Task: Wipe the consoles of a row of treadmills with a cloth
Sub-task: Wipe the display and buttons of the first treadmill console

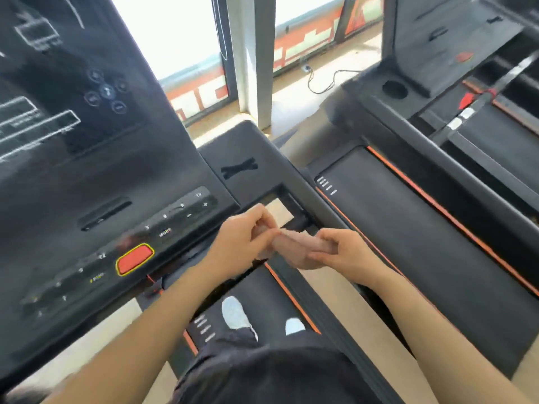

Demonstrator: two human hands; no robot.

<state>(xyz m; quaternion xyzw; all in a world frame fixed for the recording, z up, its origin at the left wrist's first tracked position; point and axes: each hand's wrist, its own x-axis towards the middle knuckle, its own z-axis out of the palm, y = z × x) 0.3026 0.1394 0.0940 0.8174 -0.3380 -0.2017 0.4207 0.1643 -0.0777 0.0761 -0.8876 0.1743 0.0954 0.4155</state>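
A small pale pink cloth [294, 243] is bunched between both hands, just right of the near treadmill's console. My left hand [243, 233] pinches its left end and my right hand [335, 252] grips its right end. The black console [87, 141] fills the left of the view, tilted, with white display outlines, round buttons and a red stop button [134, 259] with a yellow rim. Neither hand touches the console.
A second treadmill stands to the right, with an orange-edged belt [408, 228], a handrail and its own console [437, 39] with a cup holder [394, 89]. My white shoes [236, 313] are on the near belt. A window and a cable [323, 83] on the floor lie ahead.
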